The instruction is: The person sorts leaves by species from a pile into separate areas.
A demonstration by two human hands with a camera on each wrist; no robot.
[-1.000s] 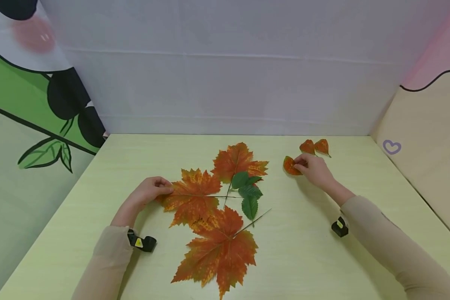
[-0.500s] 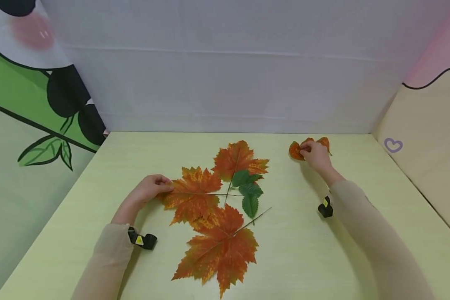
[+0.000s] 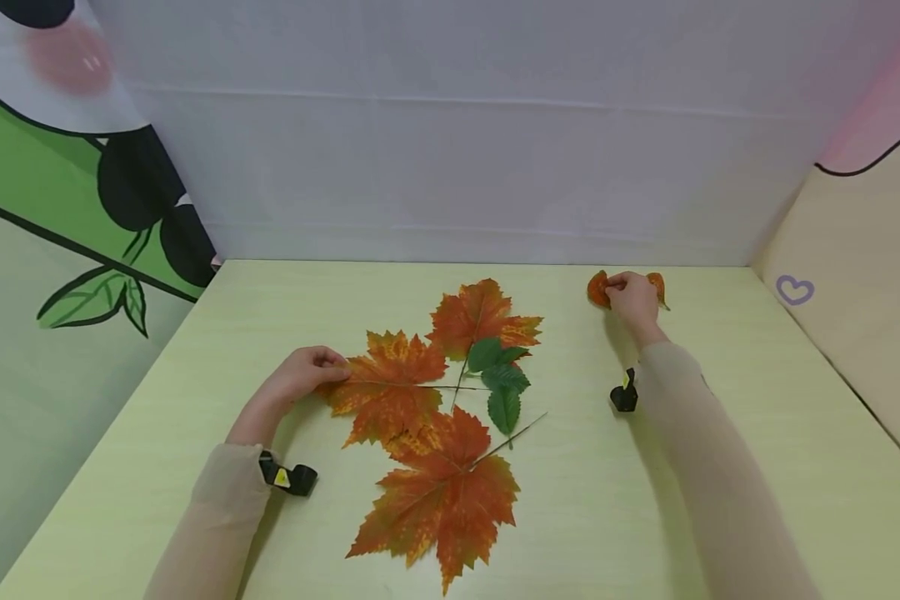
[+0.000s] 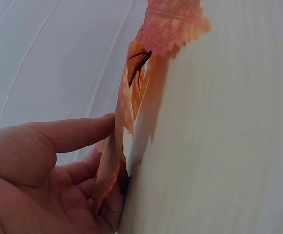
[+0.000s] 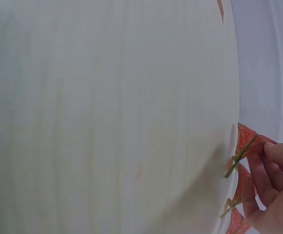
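An orange maple leaf (image 3: pixel 390 387) lies at the left of a loose cluster, its stem pointing right. My left hand (image 3: pixel 300 379) pinches its left edge, thumb on one face and fingers behind in the left wrist view. Two more maple leaves, one behind (image 3: pixel 471 321) and one in front (image 3: pixel 450 492), lie partly against it. At the back right, my right hand (image 3: pixel 633 300) pinches a small orange lantern-shaped pod (image 5: pixel 250 140) with a short green stem. Two similar pods (image 5: pixel 242 181) sit beside it in the right wrist view; the hand partly hides them from the head camera.
A sprig of several green leaves (image 3: pixel 505 379) lies over the maple stems. The pale wooden table (image 3: pixel 585 500) ends at a grey-white cloth backdrop (image 3: pixel 450 167). Printed side panels flank it left and right.
My right hand has moved back across the table with the pod, to the other two pods at the rear. The left hand has stayed at the maple leaf's edge.
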